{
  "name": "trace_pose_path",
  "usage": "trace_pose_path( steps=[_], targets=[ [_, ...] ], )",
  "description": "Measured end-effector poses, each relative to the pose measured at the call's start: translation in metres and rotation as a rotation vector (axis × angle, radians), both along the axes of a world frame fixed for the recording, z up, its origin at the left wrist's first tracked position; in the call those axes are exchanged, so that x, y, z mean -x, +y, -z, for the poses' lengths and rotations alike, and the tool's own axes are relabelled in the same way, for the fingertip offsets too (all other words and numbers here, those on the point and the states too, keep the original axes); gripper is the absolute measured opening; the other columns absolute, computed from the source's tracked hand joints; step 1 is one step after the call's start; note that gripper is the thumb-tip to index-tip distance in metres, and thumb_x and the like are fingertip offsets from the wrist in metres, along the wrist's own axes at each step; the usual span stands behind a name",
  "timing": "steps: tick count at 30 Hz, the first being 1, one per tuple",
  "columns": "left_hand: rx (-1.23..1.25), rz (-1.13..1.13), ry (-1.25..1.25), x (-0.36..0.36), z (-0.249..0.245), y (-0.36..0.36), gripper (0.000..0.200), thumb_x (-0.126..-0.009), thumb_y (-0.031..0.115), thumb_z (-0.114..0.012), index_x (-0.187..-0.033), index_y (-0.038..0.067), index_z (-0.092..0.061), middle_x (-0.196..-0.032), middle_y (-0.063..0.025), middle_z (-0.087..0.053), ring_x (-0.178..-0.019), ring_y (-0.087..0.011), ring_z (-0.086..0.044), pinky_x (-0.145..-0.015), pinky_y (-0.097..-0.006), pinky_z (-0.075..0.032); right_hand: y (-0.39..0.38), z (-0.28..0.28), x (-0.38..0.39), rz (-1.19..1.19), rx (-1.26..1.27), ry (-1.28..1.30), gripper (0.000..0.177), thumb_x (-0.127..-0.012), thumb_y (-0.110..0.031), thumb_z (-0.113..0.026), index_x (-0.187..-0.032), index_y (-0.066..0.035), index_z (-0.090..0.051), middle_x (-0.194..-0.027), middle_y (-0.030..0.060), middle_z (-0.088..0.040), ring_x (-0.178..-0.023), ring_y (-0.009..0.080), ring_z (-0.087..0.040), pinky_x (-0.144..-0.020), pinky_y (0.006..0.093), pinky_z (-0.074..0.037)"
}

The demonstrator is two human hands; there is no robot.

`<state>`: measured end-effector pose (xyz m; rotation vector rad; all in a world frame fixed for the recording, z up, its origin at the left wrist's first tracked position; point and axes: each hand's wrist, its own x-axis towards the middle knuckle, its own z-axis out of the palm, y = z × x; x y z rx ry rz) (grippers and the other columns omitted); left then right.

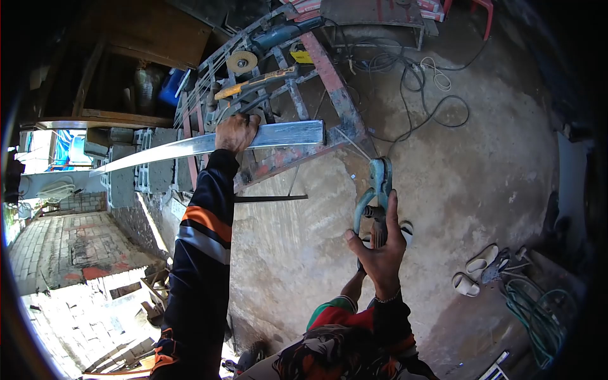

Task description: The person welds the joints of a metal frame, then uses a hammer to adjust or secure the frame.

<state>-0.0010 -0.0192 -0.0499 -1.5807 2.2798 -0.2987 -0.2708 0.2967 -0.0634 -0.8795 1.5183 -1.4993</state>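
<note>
My left hand (237,132) is closed over a long silver metal tube (288,134), which lies across a worn metal frame (335,88) with patches of red paint. The tube's near end rests close to the frame's corner, and its other end runs off to the left. In my right hand (383,253) is a teal welding electrode holder (380,174), its handle between thumb and fingers. A thin welding rod (353,144) sticks out of its jaws, pointing up and left toward the frame's corner and the tube's end.
On the frame lie a hammer (256,82) with a yellow handle and an angle grinder (285,35) with a flap disc (242,61). Dark cables (411,82) loop over the concrete floor. Sandals (475,271) and a green hose (535,316) lie at right; concrete blocks (123,168) stand left.
</note>
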Motion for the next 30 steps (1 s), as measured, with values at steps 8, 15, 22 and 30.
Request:
trace_pose_path(
  steps=[8, 15, 22, 30],
  targets=[
    [-0.015, 0.085, -0.026, 0.015, -0.016, 0.008, 0.025, -0.097, 0.029, -0.041, -0.095, 0.018, -0.063, -0.090, -0.0156, -0.069, -0.084, -0.0368, -0.069, -0.068, -0.0486, -0.056, -0.007, 0.005, 0.001, -0.007, 0.022, 0.038, 0.098, -0.068, -0.010, -0.085, -0.150, 0.001, -0.032, -0.109, 0.0170, -0.067, -0.100, 0.0238, -0.065, -0.086, 0.0346, -0.052],
    [-0.023, 0.092, -0.019, 0.014, -0.015, 0.010, 0.027, -0.097, 0.030, -0.040, -0.097, 0.018, -0.064, -0.092, -0.0153, -0.069, -0.088, -0.0365, -0.069, -0.072, -0.0485, -0.055, -0.005, 0.006, 0.000, -0.088, 0.047, 0.065, 0.099, -0.071, 0.001, -0.077, -0.153, 0.001, -0.021, -0.126, 0.0180, -0.059, -0.111, 0.0230, -0.059, -0.094, 0.0352, -0.050],
    [-0.034, 0.120, -0.017, 0.010, -0.015, 0.010, 0.026, -0.096, 0.031, -0.042, -0.097, 0.018, -0.064, -0.089, -0.0156, -0.069, -0.086, -0.0370, -0.069, -0.070, -0.0477, -0.056, -0.010, 0.008, -0.003, -0.020, 0.024, 0.123, 0.097, -0.067, -0.013, -0.086, -0.149, 0.000, -0.035, -0.105, 0.0140, -0.067, -0.092, 0.0215, -0.064, -0.077, 0.0325, -0.052],
    [-0.028, 0.130, -0.026, 0.013, -0.018, 0.011, 0.023, -0.095, 0.030, -0.043, -0.095, 0.019, -0.064, -0.089, -0.0150, -0.069, -0.085, -0.0363, -0.069, -0.070, -0.0482, -0.056, -0.024, 0.006, -0.006, -0.004, 0.042, 0.258, 0.094, -0.066, -0.016, -0.086, -0.146, 0.000, -0.041, -0.093, 0.0085, -0.066, -0.072, 0.0152, -0.060, -0.061, 0.0289, -0.048]
  ],
)
